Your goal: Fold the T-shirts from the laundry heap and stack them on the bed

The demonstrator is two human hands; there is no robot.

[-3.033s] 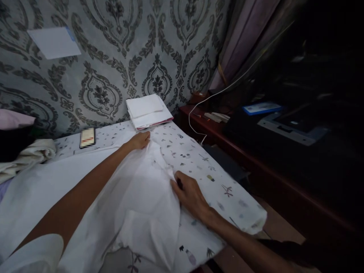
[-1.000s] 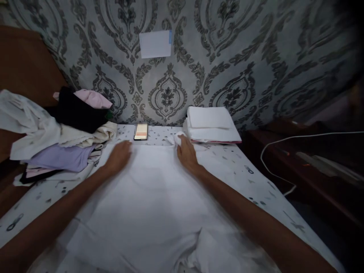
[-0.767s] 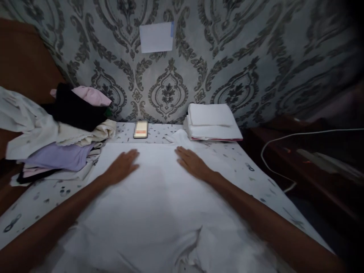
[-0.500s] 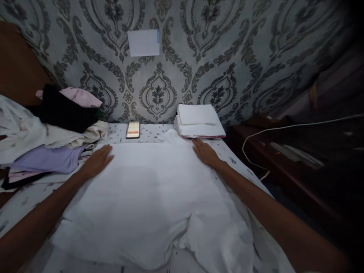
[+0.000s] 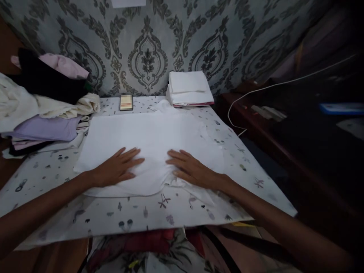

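A white garment [image 5: 136, 132], its exact kind unclear, lies spread over the patterned table cover [image 5: 136, 212]. My left hand [image 5: 118, 167] rests flat on its near left part, fingers spread. On the near right part lies my right hand [image 5: 192, 168], palm down with the fingers stretched out. Between the two hands the cloth shows bare. Near the right fingers the garment's edge is bunched into small folds [image 5: 174, 182].
To the left is a heap of clothes with a lilac piece [image 5: 47, 129] and a black piece [image 5: 51, 79]. Along the wall lie a phone [image 5: 125, 102] and a stack of white papers [image 5: 189, 89]. A white cable [image 5: 256, 91] hangs at the right.
Both hands have come back from the garment's far corners to its near part and closer together. The view has tilted down, showing the table's front edge. The near cloth lies flatter.
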